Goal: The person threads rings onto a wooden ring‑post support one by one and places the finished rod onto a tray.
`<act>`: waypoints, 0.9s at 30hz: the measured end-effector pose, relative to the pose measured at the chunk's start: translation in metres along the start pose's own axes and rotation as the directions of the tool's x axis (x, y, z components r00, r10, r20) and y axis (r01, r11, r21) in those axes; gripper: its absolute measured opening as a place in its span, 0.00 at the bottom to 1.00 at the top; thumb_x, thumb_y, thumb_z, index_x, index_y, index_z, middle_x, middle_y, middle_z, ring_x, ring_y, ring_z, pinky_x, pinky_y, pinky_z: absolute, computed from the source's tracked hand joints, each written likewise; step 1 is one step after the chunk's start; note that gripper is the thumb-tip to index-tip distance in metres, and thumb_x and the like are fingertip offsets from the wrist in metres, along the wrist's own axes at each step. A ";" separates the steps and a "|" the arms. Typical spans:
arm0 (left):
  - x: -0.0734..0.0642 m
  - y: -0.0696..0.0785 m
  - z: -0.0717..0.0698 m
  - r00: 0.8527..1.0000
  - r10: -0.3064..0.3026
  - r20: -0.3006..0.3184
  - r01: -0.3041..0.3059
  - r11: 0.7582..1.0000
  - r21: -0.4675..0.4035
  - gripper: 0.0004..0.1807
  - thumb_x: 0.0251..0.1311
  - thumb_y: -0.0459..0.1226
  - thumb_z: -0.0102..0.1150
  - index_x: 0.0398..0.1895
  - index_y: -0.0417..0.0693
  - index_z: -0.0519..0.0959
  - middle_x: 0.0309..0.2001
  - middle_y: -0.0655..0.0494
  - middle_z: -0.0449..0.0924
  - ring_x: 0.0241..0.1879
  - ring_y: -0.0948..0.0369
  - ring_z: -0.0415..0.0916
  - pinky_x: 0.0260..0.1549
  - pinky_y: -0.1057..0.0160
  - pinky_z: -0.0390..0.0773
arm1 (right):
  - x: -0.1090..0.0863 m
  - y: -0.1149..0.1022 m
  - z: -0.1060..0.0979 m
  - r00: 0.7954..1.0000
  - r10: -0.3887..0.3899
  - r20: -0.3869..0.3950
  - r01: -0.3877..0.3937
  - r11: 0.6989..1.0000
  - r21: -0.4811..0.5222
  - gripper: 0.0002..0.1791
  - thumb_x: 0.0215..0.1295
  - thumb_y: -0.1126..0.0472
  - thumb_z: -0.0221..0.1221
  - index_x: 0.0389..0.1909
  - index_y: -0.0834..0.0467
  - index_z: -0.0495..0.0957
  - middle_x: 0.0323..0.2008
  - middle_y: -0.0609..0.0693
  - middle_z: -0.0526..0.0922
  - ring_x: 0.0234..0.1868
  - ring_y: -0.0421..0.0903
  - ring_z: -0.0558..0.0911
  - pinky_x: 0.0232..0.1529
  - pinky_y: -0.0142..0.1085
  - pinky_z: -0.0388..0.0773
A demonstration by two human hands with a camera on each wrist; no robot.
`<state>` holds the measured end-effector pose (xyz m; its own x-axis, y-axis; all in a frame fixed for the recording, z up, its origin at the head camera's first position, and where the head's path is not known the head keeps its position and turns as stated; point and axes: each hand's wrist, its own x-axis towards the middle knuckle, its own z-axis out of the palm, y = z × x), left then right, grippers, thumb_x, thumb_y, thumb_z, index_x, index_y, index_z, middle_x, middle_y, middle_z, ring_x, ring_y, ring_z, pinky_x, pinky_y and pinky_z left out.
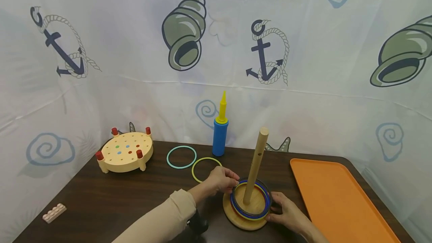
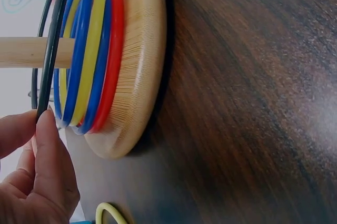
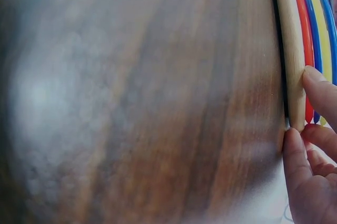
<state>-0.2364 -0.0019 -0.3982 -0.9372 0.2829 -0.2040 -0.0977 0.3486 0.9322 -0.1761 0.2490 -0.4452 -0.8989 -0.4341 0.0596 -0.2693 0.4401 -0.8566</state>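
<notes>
A wooden ring-toss stand with a round base (image 1: 233, 219) and an upright peg (image 1: 256, 164) stands before me. Around the peg lie stacked rings: a red ring (image 2: 117, 40) lowest, then blue rings (image 2: 79, 61) and a yellow ring (image 2: 92, 50) between them. My left hand (image 1: 221, 180) pinches a black ring (image 2: 51, 56) between thumb and finger; this ring circles the peg, slightly above the stack. On the other side my right hand (image 1: 287, 213) grips the base's edge, with one fingertip close against the red ring (image 3: 305, 50).
A teal ring (image 1: 181, 167) and a yellow-green ring (image 1: 193, 170) lie behind the left hand. Beyond them stands a blue-and-yellow hand pump (image 1: 220, 138). An orange tray (image 1: 341, 198) is at right, a pegged wooden board (image 1: 126, 149) at left, and a pale toy brick (image 1: 54, 213) near the left edge.
</notes>
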 end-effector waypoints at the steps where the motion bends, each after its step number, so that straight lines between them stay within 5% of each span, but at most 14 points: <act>1: 0.000 0.000 0.000 1.000 -0.002 0.000 0.002 1.000 0.005 0.04 0.54 0.28 0.63 0.33 0.38 0.83 0.26 0.52 0.78 0.20 0.65 0.76 0.26 0.63 0.83 | 0.000 0.000 0.000 1.000 0.003 0.003 -0.003 1.000 -0.001 0.34 0.53 0.60 0.68 0.57 0.74 0.68 0.57 0.71 0.64 0.59 0.72 0.64 0.51 0.40 0.77; 16: 0.000 -0.009 0.002 1.000 0.000 -0.019 0.000 1.000 0.008 0.02 0.54 0.29 0.63 0.31 0.39 0.83 0.26 0.53 0.79 0.17 0.67 0.75 0.22 0.66 0.82 | 0.000 0.000 0.000 1.000 0.006 0.005 -0.006 1.000 0.016 0.37 0.53 0.60 0.68 0.58 0.77 0.65 0.57 0.73 0.63 0.60 0.73 0.63 0.52 0.39 0.77; 27: -0.003 -0.016 -0.009 0.999 0.031 -0.020 -0.032 0.999 -0.040 0.07 0.57 0.32 0.62 0.36 0.37 0.82 0.29 0.52 0.78 0.26 0.63 0.78 0.26 0.64 0.83 | 0.001 0.001 0.000 1.000 0.008 0.001 -0.008 1.000 0.006 0.37 0.53 0.60 0.68 0.58 0.76 0.66 0.57 0.72 0.64 0.59 0.72 0.64 0.51 0.39 0.78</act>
<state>-0.2350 -0.0162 -0.4097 -0.9465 0.2754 -0.1684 -0.0807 0.3031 0.9495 -0.1769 0.2492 -0.4462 -0.9006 -0.4316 0.0520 -0.2601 0.4392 -0.8599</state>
